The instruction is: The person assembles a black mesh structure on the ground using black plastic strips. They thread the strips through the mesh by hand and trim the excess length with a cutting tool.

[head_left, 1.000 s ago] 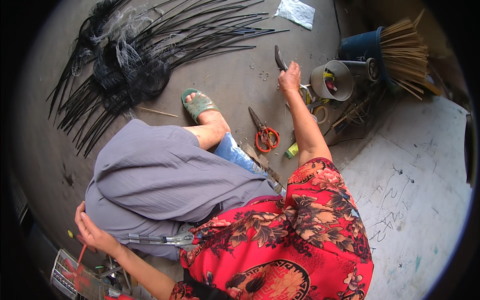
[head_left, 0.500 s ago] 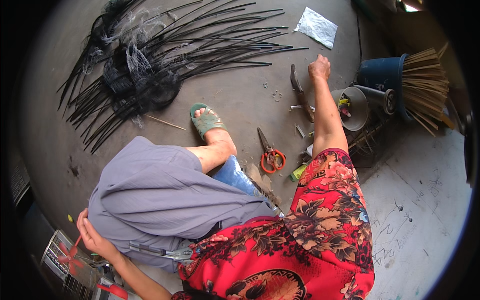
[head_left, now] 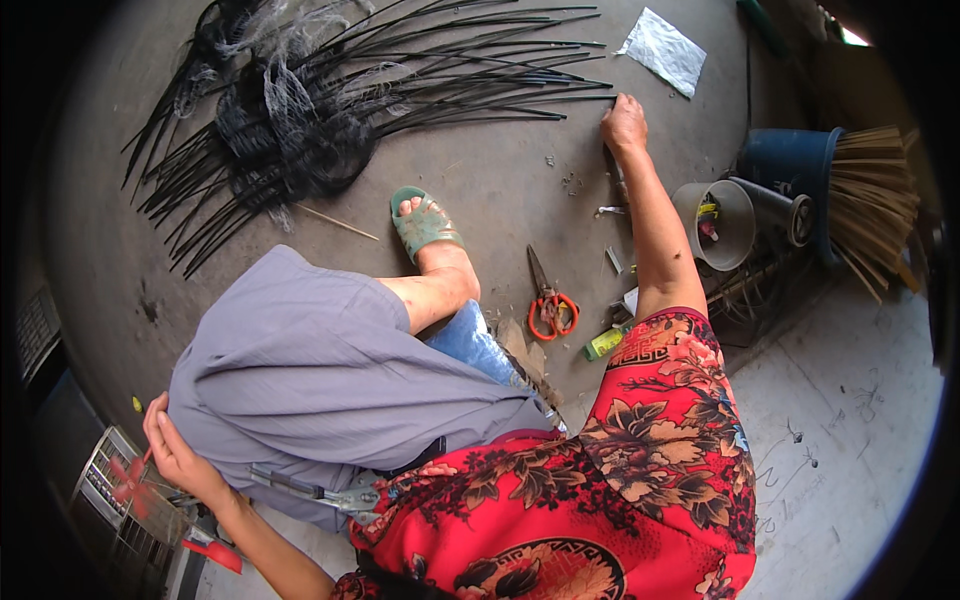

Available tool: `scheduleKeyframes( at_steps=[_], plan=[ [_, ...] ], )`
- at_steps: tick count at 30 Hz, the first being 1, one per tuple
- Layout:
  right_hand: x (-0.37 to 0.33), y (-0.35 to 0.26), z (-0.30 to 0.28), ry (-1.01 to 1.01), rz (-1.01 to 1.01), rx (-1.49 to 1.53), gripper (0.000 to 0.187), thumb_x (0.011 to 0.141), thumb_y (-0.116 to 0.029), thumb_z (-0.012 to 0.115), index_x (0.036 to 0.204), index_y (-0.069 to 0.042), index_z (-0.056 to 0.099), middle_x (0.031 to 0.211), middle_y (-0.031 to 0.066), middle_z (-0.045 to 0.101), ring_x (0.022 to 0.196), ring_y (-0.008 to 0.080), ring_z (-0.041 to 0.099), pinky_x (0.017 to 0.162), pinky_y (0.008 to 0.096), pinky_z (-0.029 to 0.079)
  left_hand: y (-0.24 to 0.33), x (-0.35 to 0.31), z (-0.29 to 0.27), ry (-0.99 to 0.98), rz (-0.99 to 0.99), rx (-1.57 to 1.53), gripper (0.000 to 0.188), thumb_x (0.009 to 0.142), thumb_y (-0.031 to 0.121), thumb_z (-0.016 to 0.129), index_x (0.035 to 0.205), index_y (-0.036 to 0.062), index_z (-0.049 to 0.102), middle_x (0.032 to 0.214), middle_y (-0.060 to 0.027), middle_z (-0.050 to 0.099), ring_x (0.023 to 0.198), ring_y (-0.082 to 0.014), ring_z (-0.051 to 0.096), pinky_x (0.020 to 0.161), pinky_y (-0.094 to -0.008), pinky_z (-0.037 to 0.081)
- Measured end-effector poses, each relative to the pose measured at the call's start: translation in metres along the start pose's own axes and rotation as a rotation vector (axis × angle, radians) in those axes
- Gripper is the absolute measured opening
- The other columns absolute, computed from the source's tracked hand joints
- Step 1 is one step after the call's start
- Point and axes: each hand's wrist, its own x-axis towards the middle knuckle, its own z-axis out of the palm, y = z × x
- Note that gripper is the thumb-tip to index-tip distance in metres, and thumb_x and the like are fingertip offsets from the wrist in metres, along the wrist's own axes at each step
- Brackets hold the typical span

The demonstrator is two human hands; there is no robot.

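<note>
My right hand (head_left: 625, 123) reaches far forward over the floor. Its fingers are closed at the end of a long black rod (head_left: 575, 92), one of a spread bundle of such rods tangled with dark and whitish netting (head_left: 300, 140). Beside my grey-clad knee (head_left: 235, 370), my left hand (head_left: 180, 460) rests with its fingers laid along the cloth; nothing shows in it. A metal tool with two long handles (head_left: 310, 490) lies against my lap. Under my right forearm, a long dark tool (head_left: 617, 185) is mostly hidden.
Orange-handled scissors (head_left: 552, 315) lie near my sandalled foot (head_left: 427, 225). A white cloth (head_left: 663, 52) is beyond my right hand. To the right stand a pale bucket (head_left: 725, 225) and a blue bucket (head_left: 790, 165) of wooden strips (head_left: 875, 195). A red fan (head_left: 130, 485) is at lower left.
My right hand has moved left against the floor, onto the rod's end, and its forearm now covers most of the long dark tool. The whole view has shifted slightly. My left hand stays by the knee.
</note>
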Motion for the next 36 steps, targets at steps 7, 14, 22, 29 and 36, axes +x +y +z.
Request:
scheduleKeyframes(
  at_steps=[7, 14, 22, 29, 36],
  plan=[
    [-0.036, -0.006, -0.002, 0.049, -0.188, -0.063, 0.044, 0.1, -0.012, 0.065, 0.143, -0.003, 0.07, 0.154, 0.017, 0.066, 0.14, 0.0367, 0.063, 0.114, 0.0486, 0.054, -0.018, -0.003, -0.012, -0.006, 0.013, -0.007, 0.032, 0.12, 0.013, 0.052, 0.126, -0.0095, 0.074, 0.13, -0.0154, 0.073, 0.123, -0.0254, 0.067, 0.116, -0.0404, 0.048],
    [-0.077, -0.043, 0.023, 0.064, -0.366, -0.322, 0.046, 0.104, -0.013, 0.06, 0.147, 0.001, 0.066, 0.153, 0.0168, 0.064, 0.142, 0.033, 0.061, 0.116, 0.0459, 0.05, -0.026, 0.003, -0.012, 0.001, 0.019, -0.033, 0.031, 0.119, 0.011, 0.052, 0.124, -0.0098, 0.075, 0.129, -0.0151, 0.073, 0.122, -0.0247, 0.066, 0.115, -0.0395, 0.048],
    [-0.184, -0.073, 0.024, 0.061, -0.497, -0.321, 0.054, 0.103, -0.013, 0.058, 0.154, 0.005, 0.06, 0.16, 0.0222, 0.06, 0.148, 0.0378, 0.056, 0.124, 0.0509, 0.042, -0.045, 0.001, -0.016, 0.017, -0.003, -0.109, 0.033, 0.12, 0.014, 0.052, 0.127, -0.0084, 0.075, 0.129, -0.0111, 0.076, 0.123, -0.0206, 0.067, 0.115, -0.0365, 0.048],
    [-0.201, -0.132, 0.011, -0.002, -0.57, -0.101, 0.051, 0.101, -0.01, 0.062, 0.15, 0.002, 0.063, 0.156, 0.0217, 0.062, 0.142, 0.038, 0.059, 0.12, 0.0494, 0.046, -0.065, 0.002, -0.022, 0.045, 0.006, -0.113, 0.028, 0.117, 0.007, 0.053, 0.122, -0.0103, 0.075, 0.126, -0.0139, 0.075, 0.12, -0.0232, 0.068, 0.112, -0.0376, 0.05],
    [-0.168, -0.334, 0.004, 0.023, -0.865, 0.186, 0.04, 0.102, -0.016, 0.073, 0.14, -0.007, 0.071, 0.142, 0.0114, 0.072, 0.132, 0.0331, 0.065, 0.112, 0.0465, 0.05, -0.075, 0.011, -0.035, 0.074, 0.013, -0.123, 0.023, 0.115, 0.006, 0.057, 0.119, -0.007, 0.076, 0.123, -0.0125, 0.076, 0.117, -0.0227, 0.071, 0.109, -0.0362, 0.053]
  ],
)
